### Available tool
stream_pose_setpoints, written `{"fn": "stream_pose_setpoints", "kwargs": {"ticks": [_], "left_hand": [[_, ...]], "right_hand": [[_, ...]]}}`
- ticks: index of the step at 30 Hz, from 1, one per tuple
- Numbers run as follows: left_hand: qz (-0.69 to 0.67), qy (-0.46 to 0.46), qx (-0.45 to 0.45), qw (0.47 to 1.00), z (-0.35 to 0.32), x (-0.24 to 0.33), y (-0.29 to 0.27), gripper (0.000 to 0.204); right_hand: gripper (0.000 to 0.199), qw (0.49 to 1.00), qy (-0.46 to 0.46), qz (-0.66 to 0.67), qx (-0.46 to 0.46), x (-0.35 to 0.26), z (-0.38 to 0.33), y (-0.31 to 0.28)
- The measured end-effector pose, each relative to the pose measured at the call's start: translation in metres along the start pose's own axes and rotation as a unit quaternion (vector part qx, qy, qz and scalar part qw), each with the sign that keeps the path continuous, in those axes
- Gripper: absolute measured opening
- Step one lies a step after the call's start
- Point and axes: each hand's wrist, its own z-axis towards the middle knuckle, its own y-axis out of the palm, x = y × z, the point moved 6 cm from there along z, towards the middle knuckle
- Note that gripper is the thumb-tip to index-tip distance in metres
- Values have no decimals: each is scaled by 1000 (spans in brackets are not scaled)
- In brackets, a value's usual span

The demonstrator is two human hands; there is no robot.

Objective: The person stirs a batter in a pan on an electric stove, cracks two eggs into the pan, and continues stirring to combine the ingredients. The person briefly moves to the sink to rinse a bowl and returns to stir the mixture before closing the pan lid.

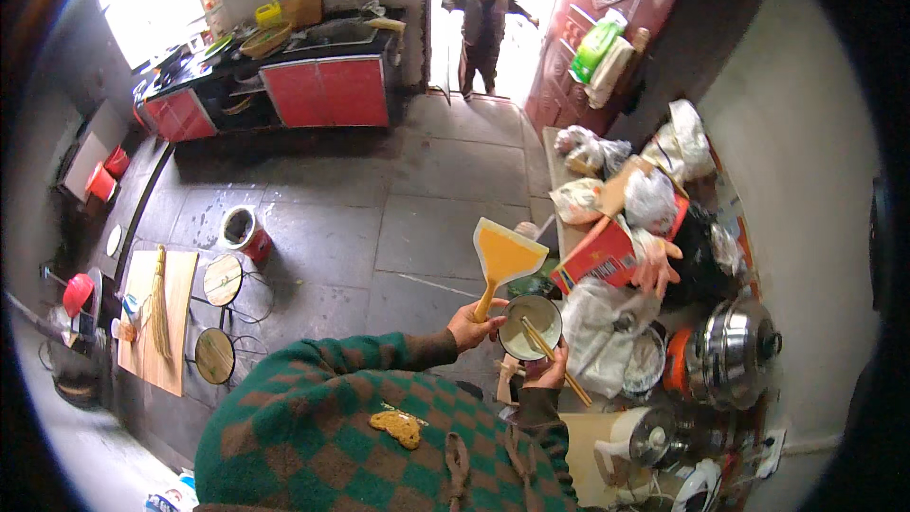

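My left hand [467, 325] is closed round the handle of a yellow, flared, scraper-like tool [508, 256] with a pale border, held upright. Its fingertips reach the side of a bowl [510, 336] with pale contents. At the bowl's lower right, my right hand [548, 370] grips it from the side. A pair of chopsticks [574, 385] leans in the bowl, their outer ends sticking out past the right hand. Whether that hand also pinches the chopsticks is hard to make out.
A cluttered table on my right holds plastic bags [607, 337], a red box [603, 259], a steel pot [735, 351] and a glass kettle [654, 434]. Two stools [216, 356], a bucket [248, 235] and a board with a whisk broom [159, 308] are left. A person [483, 28] stands in the doorway.
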Motion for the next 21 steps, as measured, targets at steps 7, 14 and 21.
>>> {"fn": "stream_pose_setpoints", "kwargs": {"ticks": [7,14,21], "left_hand": [[-16,27,72,997,20,68,-117,37],[-67,40,154,985,55,123,-203,35],[-83,94,226,966,143,176,-292,33]], "right_hand": [[42,995,93,7,-28,84,60,105],[55,970,139,28,-199,129,124,237],[55,933,186,59,-302,185,231,351]]}}
